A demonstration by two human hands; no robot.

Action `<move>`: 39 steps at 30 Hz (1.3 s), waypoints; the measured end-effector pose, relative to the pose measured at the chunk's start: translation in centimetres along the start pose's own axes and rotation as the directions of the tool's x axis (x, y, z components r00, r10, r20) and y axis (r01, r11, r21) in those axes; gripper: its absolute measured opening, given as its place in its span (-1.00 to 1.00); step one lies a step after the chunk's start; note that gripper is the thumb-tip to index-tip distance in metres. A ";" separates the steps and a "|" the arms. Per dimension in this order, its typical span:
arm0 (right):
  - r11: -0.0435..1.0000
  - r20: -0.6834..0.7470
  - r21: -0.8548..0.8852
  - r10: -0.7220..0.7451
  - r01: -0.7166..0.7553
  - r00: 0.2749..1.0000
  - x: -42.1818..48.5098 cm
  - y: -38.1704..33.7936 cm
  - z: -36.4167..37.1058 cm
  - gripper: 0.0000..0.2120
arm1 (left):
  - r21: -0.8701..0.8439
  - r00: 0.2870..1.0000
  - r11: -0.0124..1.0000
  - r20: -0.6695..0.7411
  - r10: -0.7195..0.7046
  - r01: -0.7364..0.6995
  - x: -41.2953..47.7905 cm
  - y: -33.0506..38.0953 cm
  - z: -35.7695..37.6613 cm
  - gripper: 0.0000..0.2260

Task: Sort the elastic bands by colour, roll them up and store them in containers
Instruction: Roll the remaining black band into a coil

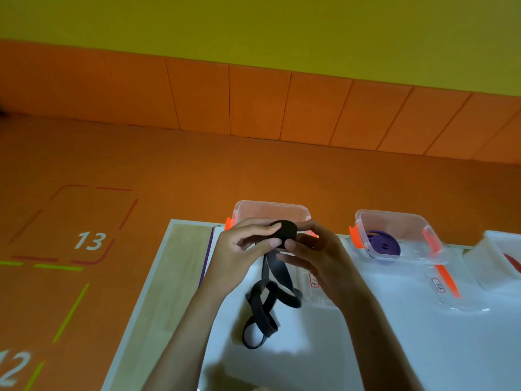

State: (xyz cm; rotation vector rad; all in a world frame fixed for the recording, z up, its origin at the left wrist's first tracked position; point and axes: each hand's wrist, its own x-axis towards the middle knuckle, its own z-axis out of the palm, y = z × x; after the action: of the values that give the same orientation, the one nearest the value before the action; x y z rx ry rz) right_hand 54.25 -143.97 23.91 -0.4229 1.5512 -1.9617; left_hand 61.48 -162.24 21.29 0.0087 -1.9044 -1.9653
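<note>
So both hands are up over the white tabletop [394, 334] and the flat black elastic band [284, 234] is right between them. The left hand [242, 249] pinches the wound-up part with thumb and fingertips from one side, and the right hand [313, 249] pinches it from the other. Each grip is closed on that same roll, fingers curled. The roll sits at the fingertips, held up in front of a clear plastic container with orange latches [270, 210]. The unrolled rest of the band drops from the grip into a loose tangle of loops just below the hands. I honestly can't tell if those loops lie on the tabletop or hang just above it.

Hard-to-see stuff: the hands cover the front of that container, so its inside is mostly hidden. A white-ish container at the right edge [490, 249] is cut off by the frame and shows only a sliver of something red [514, 262]. A clear flat lid with an orange latch [451, 294] lies in front of the middle clear container [394, 218]. The small labels near the containers are too blurry to read. Both forearms run out of the bottom of the shot.

Count: two hands, one black band, one rolled purple elastic band [384, 246] lying inside the middle container, and three containers in a row. The orange floor [169, 170] on the left has painted numbers 13 and 12.
</note>
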 end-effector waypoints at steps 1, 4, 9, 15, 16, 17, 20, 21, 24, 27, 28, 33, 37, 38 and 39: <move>0.999 0.014 -0.039 0.004 -0.003 1.000 0.0 -0.2 -0.1 -0.65 | 0.023 1.000 1.000 0.024 -0.009 0.008 0.2 0.2 -0.2 -0.71; 0.955 -0.022 -0.296 -0.025 0.017 0.999 -0.1 -1.2 -0.2 -0.69 | 0.151 0.996 0.988 0.087 0.028 -0.041 0.4 1.0 -0.7 -0.70; 0.952 0.018 -0.254 -0.175 0.174 0.984 -0.1 -3.5 0.2 -0.75 | 0.196 0.994 0.976 0.072 0.084 -0.097 1.1 2.4 0.1 -0.71; 0.981 -0.048 -0.042 -0.192 0.190 0.980 0.3 -5.0 0.9 -0.63 | -0.018 0.993 0.993 -0.030 0.113 -0.114 1.7 3.9 0.8 -0.73; 0.982 -0.039 -0.012 -0.186 0.186 0.982 0.3 -5.1 0.9 -0.61 | -0.029 0.994 0.994 -0.020 0.107 -0.107 1.9 4.2 0.8 -0.71; 0.984 -0.018 -0.004 -0.180 0.180 0.983 0.3 -5.2 0.9 -0.61 | -0.031 0.995 0.994 -0.006 0.104 -0.104 2.1 4.6 0.7 -0.71; 0.975 0.014 -0.155 -0.162 0.162 0.987 0.0 -6.0 0.4 -0.59 | 0.025 0.988 0.990 0.077 0.136 -0.138 2.9 5.7 0.3 -0.71; 0.964 0.005 -0.216 -0.159 0.157 0.987 -0.1 -6.4 0.3 -0.57 | 0.054 0.985 0.988 0.105 0.138 -0.144 3.1 6.0 0.3 -0.71; 0.950 -0.037 -0.249 -0.202 0.186 0.979 -0.3 -7.1 0.1 -0.58 | 0.090 0.990 0.990 0.106 0.095 -0.104 3.6 6.0 0.8 -0.76; 0.951 -0.074 -0.198 -0.257 0.239 0.964 -0.3 -6.9 0.3 -0.65 | 0.013 0.992 0.993 0.054 0.118 -0.118 3.6 5.6 1.1 -0.83; 0.955 -0.082 -0.174 -0.256 0.239 0.963 -0.3 -6.6 0.2 -0.66 | -0.013 0.991 0.991 0.044 0.130 -0.130 3.5 5.4 1.2 -0.82; 0.994 -0.053 -0.048 -0.104 0.102 0.993 -0.5 -4.7 -0.4 -0.60 | -0.016 0.994 0.997 0.084 0.070 -0.069 2.8 4.4 1.2 -0.75; 0.951 -0.052 -0.305 -0.061 0.042 0.997 -0.5 -4.4 -1.0 -0.75 | 0.117 0.994 0.993 0.106 -0.022 0.009 2.1 3.3 0.8 -0.77; 0.949 -0.061 -0.311 -0.068 0.046 0.996 -0.5 -4.3 -1.2 -0.71 | 0.095 0.994 0.995 0.091 -0.053 0.044 1.9 3.0 0.9 -0.82; 0.954 -0.074 -0.296 -0.072 0.047 0.995 -0.4 -4.1 -1.2 -0.68 | 0.069 0.995 0.996 0.073 -0.068 0.063 1.6 2.7 1.0 -0.86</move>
State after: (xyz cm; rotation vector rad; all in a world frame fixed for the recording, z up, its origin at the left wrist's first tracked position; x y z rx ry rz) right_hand 52.87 -142.22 27.56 -0.5194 1.9148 -1.8163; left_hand 60.46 -161.74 24.42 0.0163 -2.0416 -1.9690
